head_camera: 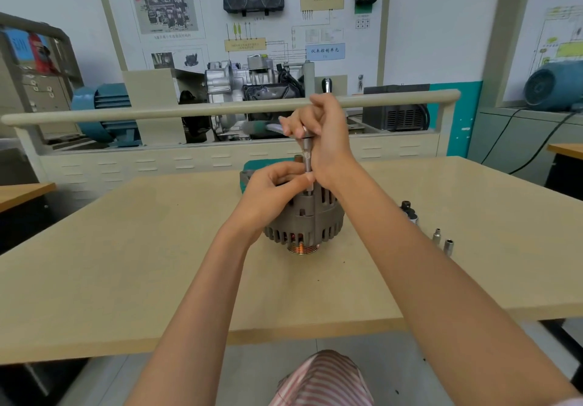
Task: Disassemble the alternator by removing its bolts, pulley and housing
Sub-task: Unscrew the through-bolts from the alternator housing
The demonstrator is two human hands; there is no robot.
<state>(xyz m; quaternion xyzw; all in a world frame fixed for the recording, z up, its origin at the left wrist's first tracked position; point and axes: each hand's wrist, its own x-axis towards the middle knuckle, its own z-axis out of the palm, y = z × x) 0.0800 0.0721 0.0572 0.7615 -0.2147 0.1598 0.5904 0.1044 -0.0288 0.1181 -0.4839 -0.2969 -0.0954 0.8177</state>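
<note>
Head view: the alternator (304, 216) stood pulley-down near the middle of the tabletop (126, 263), toward its far edge; the right hand (321, 140) was clamped around the head of a ratchet (271, 127), whose extension bar (307, 165) ran straight down to a housing bolt; the left hand (274, 187) pinched the bar's lower end just above the housing.

Risk, as judged: the unit rested on its narrow pulley (302, 247) alone; side load from the ratchet could tip it; a tilted bar could let the socket slip and round the bolt; the left fingertips lay close to that slip point.

Surface and room: a pale wooden tabletop; loose sockets (443, 241) stood near its right edge; a teal case (252, 165) lay behind the alternator; beyond stood a railed training bench (220, 108) with an engine assembly, wall diagram boards and blue motors.
</note>
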